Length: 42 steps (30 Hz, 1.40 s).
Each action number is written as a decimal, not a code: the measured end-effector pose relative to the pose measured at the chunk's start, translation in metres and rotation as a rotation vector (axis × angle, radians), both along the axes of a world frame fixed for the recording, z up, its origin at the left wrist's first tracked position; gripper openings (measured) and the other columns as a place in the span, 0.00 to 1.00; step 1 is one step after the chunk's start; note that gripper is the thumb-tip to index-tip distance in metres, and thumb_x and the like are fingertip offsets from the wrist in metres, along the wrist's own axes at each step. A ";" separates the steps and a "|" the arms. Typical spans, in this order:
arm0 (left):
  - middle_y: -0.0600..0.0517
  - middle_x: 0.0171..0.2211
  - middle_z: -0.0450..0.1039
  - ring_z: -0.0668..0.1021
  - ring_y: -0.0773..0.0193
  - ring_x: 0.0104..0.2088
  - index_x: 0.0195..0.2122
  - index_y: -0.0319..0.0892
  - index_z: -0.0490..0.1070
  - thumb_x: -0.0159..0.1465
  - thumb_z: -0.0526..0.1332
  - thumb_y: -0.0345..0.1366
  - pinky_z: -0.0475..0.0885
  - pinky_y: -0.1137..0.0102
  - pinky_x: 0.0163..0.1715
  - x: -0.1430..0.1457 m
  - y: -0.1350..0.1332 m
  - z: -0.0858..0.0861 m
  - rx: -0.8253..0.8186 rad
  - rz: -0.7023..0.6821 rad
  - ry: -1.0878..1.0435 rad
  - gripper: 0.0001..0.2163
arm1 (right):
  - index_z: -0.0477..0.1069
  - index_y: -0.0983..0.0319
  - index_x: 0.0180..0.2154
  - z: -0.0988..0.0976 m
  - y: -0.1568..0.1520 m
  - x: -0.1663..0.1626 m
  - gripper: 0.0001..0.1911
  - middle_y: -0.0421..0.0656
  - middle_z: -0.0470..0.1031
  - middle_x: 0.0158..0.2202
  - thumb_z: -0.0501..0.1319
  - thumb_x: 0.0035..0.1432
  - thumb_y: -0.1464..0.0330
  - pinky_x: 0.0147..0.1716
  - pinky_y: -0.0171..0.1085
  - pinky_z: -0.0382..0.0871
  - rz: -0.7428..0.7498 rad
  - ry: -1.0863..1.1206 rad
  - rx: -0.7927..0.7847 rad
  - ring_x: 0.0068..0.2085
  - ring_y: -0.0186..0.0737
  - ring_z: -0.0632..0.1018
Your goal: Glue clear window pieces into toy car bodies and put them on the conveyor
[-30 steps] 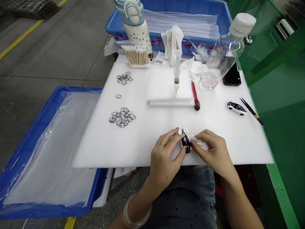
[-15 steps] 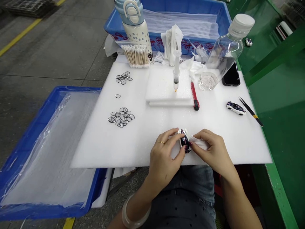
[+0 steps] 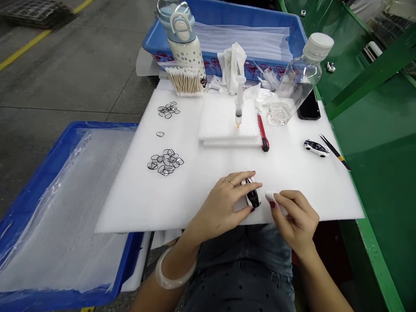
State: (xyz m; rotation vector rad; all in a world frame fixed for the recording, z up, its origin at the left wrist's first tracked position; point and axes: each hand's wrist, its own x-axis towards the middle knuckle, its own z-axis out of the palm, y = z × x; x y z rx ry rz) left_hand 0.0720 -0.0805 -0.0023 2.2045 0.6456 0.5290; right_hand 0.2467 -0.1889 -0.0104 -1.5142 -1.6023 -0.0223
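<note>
On my left, grey floor [image 3: 91, 65] bore a yellow line [image 3: 26, 49]; on my right, a green panel [image 3: 383, 173] flanked my white-topped bench [image 3: 130, 203].

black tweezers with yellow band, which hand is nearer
Right. The right hand is left of the tweezers; the left hand is farther left, on a white-and-black toy car.

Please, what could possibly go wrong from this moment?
The small toy car could slip from the left hand, whose fingers lie across it close to the sheet's front edge.

The syringe stands tip-down on the foam block; a bump might topple it.

The pointed tweezers lie beside another toy car and might scratch it if pushed.
</note>
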 end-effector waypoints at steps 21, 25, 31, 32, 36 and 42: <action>0.48 0.52 0.70 0.72 0.54 0.53 0.52 0.45 0.71 0.57 0.71 0.30 0.72 0.57 0.51 0.003 -0.009 -0.012 0.107 0.171 -0.061 0.22 | 0.73 0.61 0.44 -0.004 0.003 -0.016 0.12 0.44 0.70 0.38 0.62 0.60 0.77 0.22 0.31 0.65 0.013 -0.094 -0.042 0.27 0.28 0.69; 0.49 0.52 0.70 0.72 0.53 0.53 0.51 0.46 0.71 0.55 0.70 0.26 0.73 0.56 0.51 0.004 -0.009 -0.013 0.102 0.173 -0.039 0.23 | 0.75 0.61 0.41 -0.006 0.001 -0.022 0.08 0.46 0.70 0.40 0.60 0.61 0.75 0.23 0.32 0.65 0.038 -0.122 -0.105 0.27 0.29 0.69; 0.48 0.52 0.70 0.73 0.52 0.52 0.51 0.46 0.71 0.55 0.70 0.27 0.73 0.55 0.51 0.004 -0.009 -0.015 0.115 0.173 -0.051 0.22 | 0.77 0.62 0.41 0.011 0.006 -0.016 0.10 0.45 0.71 0.37 0.58 0.62 0.74 0.25 0.32 0.68 0.137 0.027 -0.264 0.27 0.29 0.71; 0.48 0.52 0.70 0.73 0.52 0.52 0.51 0.46 0.71 0.56 0.70 0.28 0.73 0.54 0.51 0.003 -0.009 -0.015 0.116 0.172 -0.052 0.22 | 0.78 0.61 0.40 0.017 0.010 -0.010 0.09 0.44 0.72 0.35 0.59 0.63 0.73 0.27 0.32 0.70 0.186 0.089 -0.322 0.28 0.30 0.72; 0.47 0.52 0.71 0.73 0.51 0.53 0.51 0.45 0.72 0.56 0.73 0.35 0.73 0.53 0.53 0.004 -0.008 -0.014 0.115 0.171 -0.054 0.22 | 0.78 0.60 0.44 0.048 0.029 0.024 0.10 0.45 0.77 0.38 0.59 0.64 0.68 0.33 0.37 0.74 0.170 0.060 -0.373 0.36 0.38 0.79; 0.47 0.52 0.71 0.74 0.52 0.52 0.50 0.46 0.72 0.56 0.74 0.37 0.73 0.53 0.51 0.003 -0.009 -0.012 0.106 0.180 -0.058 0.22 | 0.75 0.60 0.48 0.064 0.034 0.034 0.12 0.50 0.76 0.50 0.60 0.63 0.67 0.48 0.51 0.71 -0.058 -0.273 -0.206 0.51 0.51 0.77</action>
